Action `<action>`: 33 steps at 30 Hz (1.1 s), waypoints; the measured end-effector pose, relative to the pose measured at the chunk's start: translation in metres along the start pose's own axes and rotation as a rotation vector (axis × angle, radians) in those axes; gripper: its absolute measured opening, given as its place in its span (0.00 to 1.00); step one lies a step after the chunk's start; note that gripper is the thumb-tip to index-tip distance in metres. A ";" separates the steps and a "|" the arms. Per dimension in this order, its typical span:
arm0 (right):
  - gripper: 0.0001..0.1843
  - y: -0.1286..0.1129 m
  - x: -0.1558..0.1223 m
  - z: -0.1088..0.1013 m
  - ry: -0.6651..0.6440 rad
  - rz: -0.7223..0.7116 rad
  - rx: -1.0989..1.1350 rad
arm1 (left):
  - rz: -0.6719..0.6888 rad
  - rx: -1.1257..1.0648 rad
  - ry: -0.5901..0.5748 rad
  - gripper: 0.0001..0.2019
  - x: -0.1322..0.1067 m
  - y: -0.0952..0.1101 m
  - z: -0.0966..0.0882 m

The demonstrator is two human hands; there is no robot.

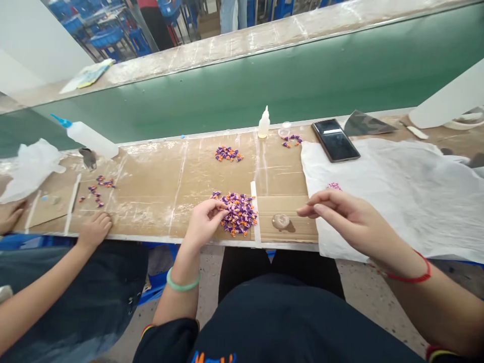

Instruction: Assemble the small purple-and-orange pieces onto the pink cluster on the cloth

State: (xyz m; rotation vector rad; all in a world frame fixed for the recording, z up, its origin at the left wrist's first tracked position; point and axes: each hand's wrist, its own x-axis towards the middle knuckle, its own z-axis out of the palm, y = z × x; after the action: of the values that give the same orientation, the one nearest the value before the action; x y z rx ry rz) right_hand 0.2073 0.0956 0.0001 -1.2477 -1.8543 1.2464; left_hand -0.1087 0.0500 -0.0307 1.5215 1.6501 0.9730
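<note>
My left hand [206,222] is closed in a pinch at the left edge of a heap of small purple, orange and pink pieces [239,216]. Whatever lies between its fingertips is too small to make out. To the right, my right hand [346,214] hovers over the edge of a white cloth [397,201], thumb and fingers drawn together; I cannot make out what they hold, if anything. Left of its fingertips, a small round clear dish [281,221] sits on a cardboard piece [268,204]. A few tiny pink bits [334,186] lie on the cloth just beyond that hand.
Behind the heap lies a smaller group of purple-orange pieces [228,154]. A small dropper bottle [264,123], a clear cup [285,129] and a phone [336,140] are farther back. At left, a co-worker's hand [94,229] rests near a fallen white bottle [93,139].
</note>
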 end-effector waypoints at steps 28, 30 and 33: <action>0.18 0.031 -0.021 -0.023 0.279 0.259 0.199 | 0.094 0.794 -0.114 0.05 0.184 -0.031 -0.016; 0.19 0.032 -0.025 -0.026 0.288 0.262 0.183 | 0.080 0.800 -0.128 0.03 0.186 -0.028 -0.013; 0.18 0.036 -0.030 -0.031 0.334 0.229 0.199 | 0.081 0.777 -0.134 0.05 0.184 -0.022 -0.010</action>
State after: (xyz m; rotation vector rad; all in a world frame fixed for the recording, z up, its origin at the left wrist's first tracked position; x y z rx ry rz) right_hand 0.2588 0.0847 -0.0198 -1.4825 -1.3481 1.2180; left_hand -0.1439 0.2317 -0.0435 2.0987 1.9906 0.2339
